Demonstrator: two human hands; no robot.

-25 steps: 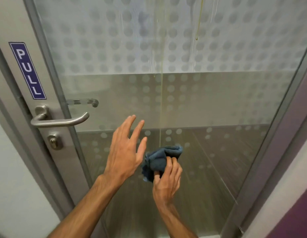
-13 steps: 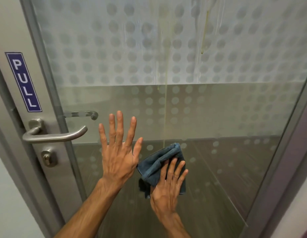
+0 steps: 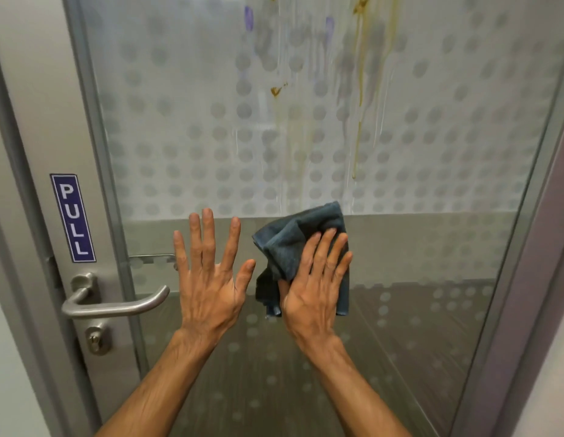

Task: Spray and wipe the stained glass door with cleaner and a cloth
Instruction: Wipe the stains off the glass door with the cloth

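Right hand (image 3: 312, 279), fingers flat, presses dark blue cloth (image 3: 301, 244) against glass door (image 3: 432, 184) at frame centre. Left hand (image 3: 208, 279) splayed, empty, beside it. Yellow-brown streaks (image 3: 358, 121) run above, upper centre.

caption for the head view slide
Right hand presses blue cloth flat to stained glass door; left hand spread open.

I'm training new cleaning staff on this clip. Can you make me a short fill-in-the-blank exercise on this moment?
1. The right hand presses a dark blue ____ flat on the glass door.
2. The sign above the door handle reads ____.
3. The left hand holds ____.
4. The brown streaks lie ____ the hands.

Missing words: cloth; PULL; nothing; above
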